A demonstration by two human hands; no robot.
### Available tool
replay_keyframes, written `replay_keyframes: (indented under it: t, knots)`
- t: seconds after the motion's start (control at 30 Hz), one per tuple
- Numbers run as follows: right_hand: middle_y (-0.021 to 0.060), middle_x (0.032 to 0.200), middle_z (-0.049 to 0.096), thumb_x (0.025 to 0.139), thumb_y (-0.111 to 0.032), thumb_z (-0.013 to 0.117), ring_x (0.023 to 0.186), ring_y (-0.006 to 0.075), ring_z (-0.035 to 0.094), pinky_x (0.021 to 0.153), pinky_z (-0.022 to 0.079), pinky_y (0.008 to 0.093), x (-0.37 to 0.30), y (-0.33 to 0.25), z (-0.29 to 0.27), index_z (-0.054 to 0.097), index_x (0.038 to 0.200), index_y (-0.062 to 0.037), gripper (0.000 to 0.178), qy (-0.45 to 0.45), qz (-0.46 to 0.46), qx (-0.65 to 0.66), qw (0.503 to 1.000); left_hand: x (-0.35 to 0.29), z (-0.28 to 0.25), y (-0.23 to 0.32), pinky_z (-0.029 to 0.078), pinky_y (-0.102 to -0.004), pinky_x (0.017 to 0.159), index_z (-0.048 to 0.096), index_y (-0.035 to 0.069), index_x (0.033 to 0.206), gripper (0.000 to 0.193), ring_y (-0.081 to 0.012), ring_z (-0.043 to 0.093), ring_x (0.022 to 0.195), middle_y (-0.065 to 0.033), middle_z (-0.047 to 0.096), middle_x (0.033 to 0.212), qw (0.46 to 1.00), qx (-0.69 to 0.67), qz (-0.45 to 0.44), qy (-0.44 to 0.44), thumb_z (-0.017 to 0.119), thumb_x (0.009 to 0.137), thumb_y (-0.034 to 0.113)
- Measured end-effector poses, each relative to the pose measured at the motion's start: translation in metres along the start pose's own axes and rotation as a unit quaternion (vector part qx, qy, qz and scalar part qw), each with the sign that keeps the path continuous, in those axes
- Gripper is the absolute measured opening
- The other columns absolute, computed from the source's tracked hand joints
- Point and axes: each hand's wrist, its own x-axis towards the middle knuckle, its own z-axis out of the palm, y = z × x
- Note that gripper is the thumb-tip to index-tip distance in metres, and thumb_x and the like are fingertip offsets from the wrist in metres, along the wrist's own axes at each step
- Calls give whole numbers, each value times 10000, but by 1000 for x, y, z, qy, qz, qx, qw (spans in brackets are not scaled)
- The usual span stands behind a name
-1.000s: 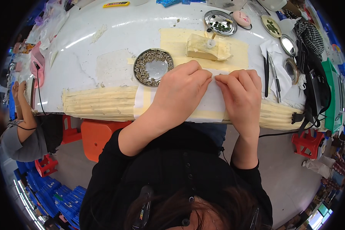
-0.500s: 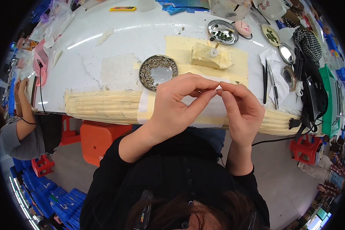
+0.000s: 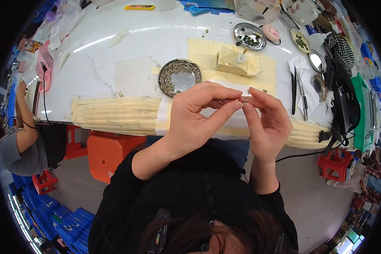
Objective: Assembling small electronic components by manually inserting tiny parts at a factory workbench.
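The left hand [image 3: 194, 111] and right hand [image 3: 270, 126] pinch a tiny tan piece [image 3: 245, 99], too small to make out its shape.

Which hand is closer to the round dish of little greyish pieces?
The left hand: it is beside the near right edge of the round dish. The right hand is farther right.

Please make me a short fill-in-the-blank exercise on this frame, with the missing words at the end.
A tiny piece shows at the ____ of the left hand and right hand.
The round dish stands to the ____ of the wrapped block.
The plastic tray at the table's right end is coloured ____.

Missing words: fingertips; left; green.
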Motion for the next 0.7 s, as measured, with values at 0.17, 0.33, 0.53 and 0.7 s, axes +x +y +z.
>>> replay_keyframes:
  t: [0.17, 0.33, 0.53, 0.7]
  knots:
    - [120, 893, 699, 723, 142, 722, 773, 210, 674, 684, 528, 279, 3, 2, 8, 643, 1057, 35, 359, 3, -223, -180, 958, -3, 2, 3, 536, -257, 790, 666, -53, 1049, 167, -150, 643, 918, -121, 653, 987, 992, -102, -70, 33, 627, 887, -46]
    - [115, 888, 686, 735, 137, 718, 777, 198, 684, 684, 545, 269, -1, -1, 6, 620, 1013, 33, 313, -10, -177, -131, 975, 5, -15, -1, 534, -246, 759, 674, -48, 1033, 161, -150, 636, 889, -117, 636, 976, 998, -18, 6, -53, 623, 881, -56]
    - [110, 936, 672, 765, 114, 714, 836, 175, 693, 736, 548, 257, -4, -1, 3, 612, 1016, 36, 282, -26, -112, -83, 990, 7, -20, -4, 530, -248, 735, 682, -36, 1023, 182, -158, 633, 880, -118, 635, 966, 996, -14, 34, -84, 648, 848, -75]
    - [105, 928, 674, 778, 102, 708, 843, 165, 688, 763, 536, 253, -3, -2, 1, 613, 1011, 38, 260, -31, -87, -59, 994, 6, -18, -5, 525, -246, 729, 683, -27, 1016, 198, -163, 633, 868, -119, 638, 954, 996, -28, 27, -76, 665, 827, -84]
